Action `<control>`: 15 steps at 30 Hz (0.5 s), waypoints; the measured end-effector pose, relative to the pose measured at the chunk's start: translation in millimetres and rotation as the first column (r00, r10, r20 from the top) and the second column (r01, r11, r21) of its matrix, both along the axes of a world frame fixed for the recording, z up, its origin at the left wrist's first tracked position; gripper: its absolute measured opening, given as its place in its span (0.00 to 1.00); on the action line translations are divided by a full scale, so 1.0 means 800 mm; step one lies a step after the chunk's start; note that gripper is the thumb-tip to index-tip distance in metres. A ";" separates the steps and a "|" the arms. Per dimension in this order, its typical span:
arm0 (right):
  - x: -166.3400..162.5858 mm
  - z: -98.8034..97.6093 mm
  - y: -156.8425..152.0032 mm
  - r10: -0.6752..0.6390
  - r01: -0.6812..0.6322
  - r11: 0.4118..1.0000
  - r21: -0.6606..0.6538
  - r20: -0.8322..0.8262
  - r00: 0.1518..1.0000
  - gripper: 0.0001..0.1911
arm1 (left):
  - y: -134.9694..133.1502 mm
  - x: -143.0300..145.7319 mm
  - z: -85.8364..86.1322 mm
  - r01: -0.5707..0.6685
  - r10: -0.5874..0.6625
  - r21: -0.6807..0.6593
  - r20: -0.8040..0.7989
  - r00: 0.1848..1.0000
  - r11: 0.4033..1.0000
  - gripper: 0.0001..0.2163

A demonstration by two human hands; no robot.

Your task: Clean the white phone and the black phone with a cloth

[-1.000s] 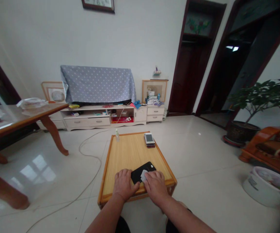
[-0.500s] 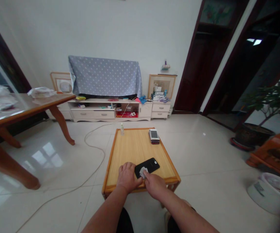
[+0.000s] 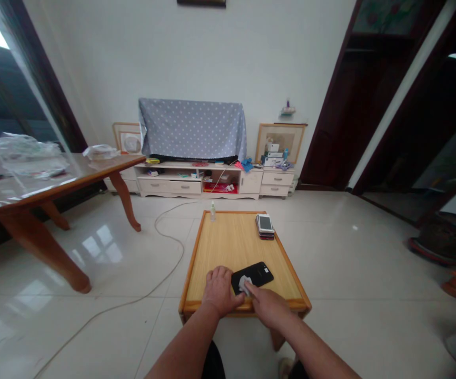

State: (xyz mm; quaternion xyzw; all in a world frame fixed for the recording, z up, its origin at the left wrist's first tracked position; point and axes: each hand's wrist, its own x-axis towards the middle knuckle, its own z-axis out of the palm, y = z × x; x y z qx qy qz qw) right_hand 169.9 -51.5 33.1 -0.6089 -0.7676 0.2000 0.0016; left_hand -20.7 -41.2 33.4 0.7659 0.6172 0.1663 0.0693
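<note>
A black smartphone (image 3: 260, 273) lies flat with its back up near the front edge of the small wooden table (image 3: 228, 247). My left hand (image 3: 220, 290) rests on the tabletop and holds the phone's left end, the thumb along its near edge. Pressed onto the phone's lower left part is a crumpled white tissue (image 3: 245, 285), pinched in the fingers of my right hand (image 3: 268, 305). At the table's far right sits a stack of phones (image 3: 265, 225), a white one on top. A small clear bottle (image 3: 212, 211) stands upright at the far left corner.
A raised wooden rim edges the small table. Left of it, a cable (image 3: 176, 252) runs across the tiled floor, past a larger wooden table (image 3: 105, 168) with plastic bags. A white TV cabinet (image 3: 168, 187) stands along the wall, under a dotted cloth (image 3: 192, 129).
The whole view has shifted, so the table and hands appear farther right. My right hand keeps the tissue on the phone's lower left, and my left hand stays at the phone's left end.
</note>
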 end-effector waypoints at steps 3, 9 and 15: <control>0.019 0.009 0.021 -0.148 0.149 0.989 -0.015 0.064 0.987 0.31 | 0.001 0.001 0.000 0.007 -0.007 -0.017 -0.004 1.000 1.000 0.27; 0.000 0.012 0.014 0.040 -0.040 0.999 0.007 0.040 0.998 0.28 | 0.004 0.001 -0.005 -0.002 0.002 0.001 -0.001 1.000 1.000 0.25; -0.043 0.031 0.019 0.126 -0.126 0.992 -0.012 0.074 0.989 0.27 | 0.006 0.000 -0.007 0.003 -0.003 -0.007 0.007 1.000 1.000 0.22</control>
